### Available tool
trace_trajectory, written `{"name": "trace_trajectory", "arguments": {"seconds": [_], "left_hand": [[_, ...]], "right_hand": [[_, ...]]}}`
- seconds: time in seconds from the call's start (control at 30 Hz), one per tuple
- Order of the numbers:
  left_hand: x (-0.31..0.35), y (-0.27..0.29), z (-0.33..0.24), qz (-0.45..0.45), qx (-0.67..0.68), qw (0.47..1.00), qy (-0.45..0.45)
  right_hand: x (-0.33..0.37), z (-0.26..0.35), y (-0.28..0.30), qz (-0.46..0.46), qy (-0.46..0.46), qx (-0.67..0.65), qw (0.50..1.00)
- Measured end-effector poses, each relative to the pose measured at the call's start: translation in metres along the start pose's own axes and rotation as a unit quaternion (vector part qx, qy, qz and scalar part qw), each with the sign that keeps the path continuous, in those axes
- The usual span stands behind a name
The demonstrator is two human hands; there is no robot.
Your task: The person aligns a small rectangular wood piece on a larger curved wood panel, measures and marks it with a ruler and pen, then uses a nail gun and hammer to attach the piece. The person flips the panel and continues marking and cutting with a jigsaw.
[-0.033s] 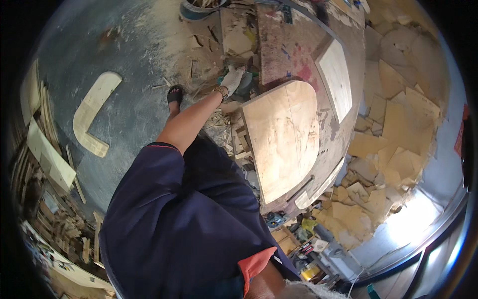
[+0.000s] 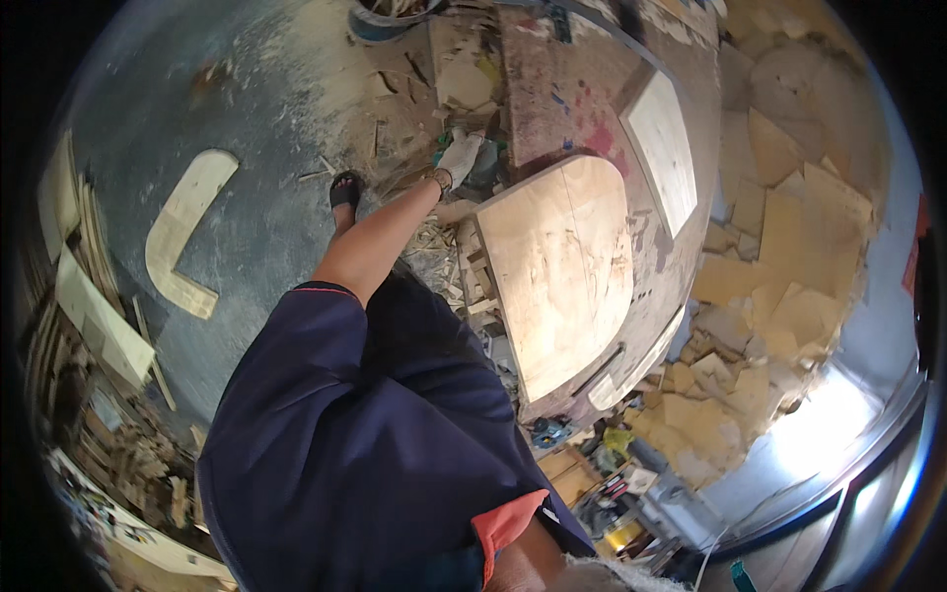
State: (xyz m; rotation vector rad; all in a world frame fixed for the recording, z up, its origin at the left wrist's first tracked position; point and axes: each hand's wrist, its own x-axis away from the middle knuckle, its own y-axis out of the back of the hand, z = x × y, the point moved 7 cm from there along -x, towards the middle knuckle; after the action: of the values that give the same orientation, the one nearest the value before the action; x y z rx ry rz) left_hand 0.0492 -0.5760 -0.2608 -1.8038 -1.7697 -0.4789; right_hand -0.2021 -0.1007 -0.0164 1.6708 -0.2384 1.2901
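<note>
**Gloved left hand reaching down beside a rounded plywood panel in a woodshop**

Compared with the earlier frame nothing has visibly shifted, so the reach reads as held in place. The left hand (image 2: pixel 460 156), in a pale work glove, sits upper centre of the frame with the arm stretched down; whether its fingers close on anything cannot be told. Just right of it lies the rounded plywood panel (image 2: pixel 564 271) on a stained workbench (image 2: pixel 572 109). The right hand (image 2: pixel 602 577) shows only as a gloved sliver at the lower edge, grip unreadable. A curved wooden offcut (image 2: pixel 182 232) lies on the dusty floor (image 2: pixel 266 118) at left, and a sandalled foot (image 2: pixel 344 189) stands near the hand
</note>
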Motion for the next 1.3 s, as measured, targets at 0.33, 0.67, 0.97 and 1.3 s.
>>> {"name": "trace_trajectory", "arguments": {"seconds": [0.33, 0.67, 0.97, 1.3], "left_hand": [[-0.117, -0.054, 0.064, 0.159, -0.097, 0.968, -0.171], [-0.146, -0.017, 0.064, 0.195, 0.168, 0.965, 0.046], [0.004, 0.096, -0.021, -0.082, -0.149, 0.979, -0.113], [0.287, -0.076, 0.020, -0.030, -0.765, 0.471, -0.439]], "right_hand": [[0.025, 0.025, -0.112, -0.044, -0.065, -0.172, 0.982], [0.054, -0.004, -0.210, -0.054, -0.144, -0.291, 0.944], [-0.038, -0.164, -0.011, -0.470, -0.044, -0.254, 0.844], [-0.230, -0.331, 0.212, -0.481, -0.195, -0.067, 0.852]]}}
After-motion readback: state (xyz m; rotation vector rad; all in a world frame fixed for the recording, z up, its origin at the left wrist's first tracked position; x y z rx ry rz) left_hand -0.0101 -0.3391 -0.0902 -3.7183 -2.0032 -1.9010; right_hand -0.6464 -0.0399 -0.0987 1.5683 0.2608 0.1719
